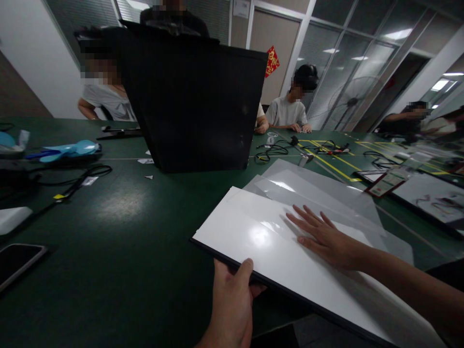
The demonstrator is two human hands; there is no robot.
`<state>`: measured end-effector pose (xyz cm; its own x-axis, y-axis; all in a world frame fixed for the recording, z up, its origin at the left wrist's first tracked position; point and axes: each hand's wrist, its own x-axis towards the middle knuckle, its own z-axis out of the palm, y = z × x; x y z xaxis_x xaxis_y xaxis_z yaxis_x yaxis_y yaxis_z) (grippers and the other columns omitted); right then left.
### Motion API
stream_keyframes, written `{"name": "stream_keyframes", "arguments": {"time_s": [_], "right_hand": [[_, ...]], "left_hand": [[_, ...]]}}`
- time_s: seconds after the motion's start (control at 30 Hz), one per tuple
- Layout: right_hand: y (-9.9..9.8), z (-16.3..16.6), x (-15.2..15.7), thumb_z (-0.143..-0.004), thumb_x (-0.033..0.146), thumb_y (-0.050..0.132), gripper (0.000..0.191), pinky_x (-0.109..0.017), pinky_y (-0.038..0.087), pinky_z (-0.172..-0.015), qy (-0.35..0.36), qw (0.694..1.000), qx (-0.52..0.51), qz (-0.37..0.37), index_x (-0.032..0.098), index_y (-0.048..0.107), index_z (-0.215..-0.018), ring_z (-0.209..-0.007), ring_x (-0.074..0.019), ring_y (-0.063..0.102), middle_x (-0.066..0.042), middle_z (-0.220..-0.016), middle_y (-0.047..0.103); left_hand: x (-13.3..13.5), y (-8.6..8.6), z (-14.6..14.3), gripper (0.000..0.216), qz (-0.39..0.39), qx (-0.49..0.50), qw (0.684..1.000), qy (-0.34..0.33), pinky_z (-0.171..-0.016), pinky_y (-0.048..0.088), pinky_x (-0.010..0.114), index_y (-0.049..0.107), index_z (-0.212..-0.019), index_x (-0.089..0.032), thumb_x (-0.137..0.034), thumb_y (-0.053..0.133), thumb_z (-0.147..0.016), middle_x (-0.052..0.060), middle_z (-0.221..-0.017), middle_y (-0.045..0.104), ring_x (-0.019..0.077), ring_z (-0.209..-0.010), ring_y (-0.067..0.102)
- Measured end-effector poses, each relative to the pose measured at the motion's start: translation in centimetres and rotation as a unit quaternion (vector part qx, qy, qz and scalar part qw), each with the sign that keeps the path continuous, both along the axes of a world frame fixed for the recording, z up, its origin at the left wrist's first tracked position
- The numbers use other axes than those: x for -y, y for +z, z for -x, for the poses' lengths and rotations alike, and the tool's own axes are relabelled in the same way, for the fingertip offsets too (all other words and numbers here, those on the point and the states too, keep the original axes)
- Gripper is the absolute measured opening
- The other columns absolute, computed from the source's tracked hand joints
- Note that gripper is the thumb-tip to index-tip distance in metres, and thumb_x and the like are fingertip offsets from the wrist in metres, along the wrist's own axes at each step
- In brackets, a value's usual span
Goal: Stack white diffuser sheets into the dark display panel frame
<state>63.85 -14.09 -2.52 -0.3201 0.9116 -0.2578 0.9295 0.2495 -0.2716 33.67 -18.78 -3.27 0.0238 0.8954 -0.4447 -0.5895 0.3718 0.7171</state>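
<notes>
In front of me a flat panel with a thin black edge [290,291] lies tilted, its near edge reaching past the table. A glossy white sheet [232,224] covers its face. My left hand [232,292] grips the near edge, thumb on top and fingers underneath. Flat on the white surface rests my right hand [331,239], fingers spread, holding nothing. Several translucent sheets [290,166] fan out behind and to the right of it, overlapping the panel's far side. The right end of the panel is partly hidden by my right forearm.
A large black panel [203,106] stands upright on the green table [152,270]. A phone [20,261], cables [87,176] and a blue item [72,150] are at left. More cables [275,150] and another panel [431,195] are at right. People sit across the table.
</notes>
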Motion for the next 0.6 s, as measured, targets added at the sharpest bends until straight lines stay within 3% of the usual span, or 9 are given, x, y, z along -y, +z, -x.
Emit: {"name": "stream_keyframes", "arguments": {"time_s": [0.2, 0.4, 0.6], "right_hand": [[1.2, 3.8, 2.4, -0.106, 0.078, 0.053, 0.092, -0.077, -0.003, -0.13, 0.124, 0.991, -0.037, 0.034, 0.046, 0.007, -0.179, -0.17, -0.0399, -0.004, -0.003, -0.187, 0.0], [-0.6, 3.3, 2.0, -0.109, 0.073, 0.053, 0.082, -0.078, -0.005, -0.129, 0.108, 0.993, -0.039, 0.023, 0.047, 0.018, -0.178, -0.17, -0.0434, -0.004, -0.002, -0.187, 0.0], [-1.4, 2.7, 1.8, -0.11, 0.073, 0.051, 0.078, -0.077, -0.005, -0.131, 0.107, 0.994, -0.027, 0.006, 0.052, 0.018, -0.177, -0.17, -0.0417, -0.004, 0.003, -0.186, -0.001]], "left_hand": [[0.1, 0.1, -0.1, 0.076, 0.01, 0.0, 1.0, 0.01, -0.076, 0.068, 0.037, 0.037, -0.16, -0.036, -0.02, 0.072, -0.094, 0.015, -0.147, 0.07, 0.0306, -0.113, 0.078], [0.4, -0.5, 0.2, 0.075, 0.029, 0.014, 0.999, 0.008, -0.078, 0.069, 0.038, 0.039, -0.158, -0.033, -0.022, 0.076, -0.094, 0.016, -0.146, 0.071, 0.0312, -0.112, 0.08], [0.8, -1.1, 0.5, 0.08, 0.024, 0.037, 0.999, 0.002, -0.081, 0.07, 0.039, 0.033, -0.163, -0.036, -0.024, 0.075, -0.096, 0.017, -0.153, 0.068, 0.0346, -0.125, 0.076]]}}
